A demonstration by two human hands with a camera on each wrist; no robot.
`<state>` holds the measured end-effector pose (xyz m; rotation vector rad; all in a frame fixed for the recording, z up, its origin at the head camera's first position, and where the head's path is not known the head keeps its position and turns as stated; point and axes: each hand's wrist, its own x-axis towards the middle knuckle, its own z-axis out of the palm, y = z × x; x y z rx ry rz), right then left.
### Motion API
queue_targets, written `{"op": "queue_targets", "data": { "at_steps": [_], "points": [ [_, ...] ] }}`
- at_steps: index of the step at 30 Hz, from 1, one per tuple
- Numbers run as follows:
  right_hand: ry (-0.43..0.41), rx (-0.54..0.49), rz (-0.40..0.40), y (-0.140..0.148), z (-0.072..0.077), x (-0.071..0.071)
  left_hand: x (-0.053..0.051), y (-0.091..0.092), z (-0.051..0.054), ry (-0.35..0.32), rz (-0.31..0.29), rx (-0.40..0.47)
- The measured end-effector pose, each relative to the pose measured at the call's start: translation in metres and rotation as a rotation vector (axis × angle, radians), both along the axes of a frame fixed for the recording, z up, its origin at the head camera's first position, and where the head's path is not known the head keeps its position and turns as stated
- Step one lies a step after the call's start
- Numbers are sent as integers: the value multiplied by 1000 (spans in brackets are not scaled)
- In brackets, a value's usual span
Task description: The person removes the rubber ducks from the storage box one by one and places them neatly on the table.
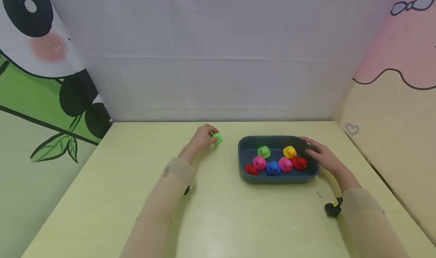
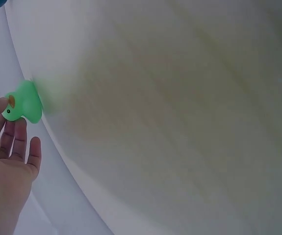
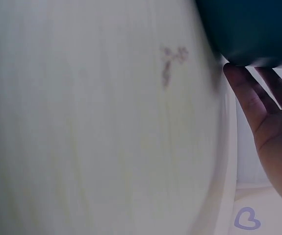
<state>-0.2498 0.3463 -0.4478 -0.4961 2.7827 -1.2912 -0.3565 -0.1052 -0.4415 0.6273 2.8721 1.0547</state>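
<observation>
A green duck [image 1: 217,138] is pinched between the thumb and fingers of my left hand [image 1: 201,137], left of the tray. The left wrist view shows the green duck [image 2: 25,103] at the fingertips of my left hand [image 2: 8,166], against the table surface. My right hand [image 1: 323,156] rests on the right end of the dark blue tray [image 1: 276,179], its fingers at the rim. In the right wrist view, the fingers of my right hand [image 3: 273,117] touch the tray [image 3: 258,29]; the thumb cannot be made out there.
Several ducks lie in the tray: a green one [image 1: 263,152], a yellow one [image 1: 289,152], a blue one [image 1: 273,168], pink ones and red ones. The pale table [image 1: 218,220] ends at a white back wall [image 1: 218,84], with printed side panels left and right.
</observation>
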Motion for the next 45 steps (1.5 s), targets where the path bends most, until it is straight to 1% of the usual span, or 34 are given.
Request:
{"op": "queue_targets", "data": {
  "at_steps": [4, 8, 12, 16, 23, 28, 32, 39, 45],
  "points": [
    [3, 11, -3, 0, -1, -1, -4, -3, -5, 15, 5, 27],
    [-3, 7, -1, -1, 0, -1, -5, -5, -9, -11, 28, 90],
    [-7, -2, 2, -3, 1, 0, -4, -6, -9, -40, 50, 130],
    [-8, -8, 1, -3, 1, 1, -3, -7, -8, -61, 57, 146],
    [0, -32, 15, -4, 0, 0, -2, -10, -7, -63, 64, 188],
    [-1, -35, 16, -4, 1, 1, -2, -11, -4, -58, 63, 241],
    [-4, -21, 7, -3, 0, 2, 2, -11, 0, -64, 55, 297],
    [-33, -41, -3, -1, -1, 1, 12, -6, 7, -69, 38, 334],
    [-16, -32, 1, -2, 0, 2, 24, -2, 15, -88, 15, 354]
  ]
}}
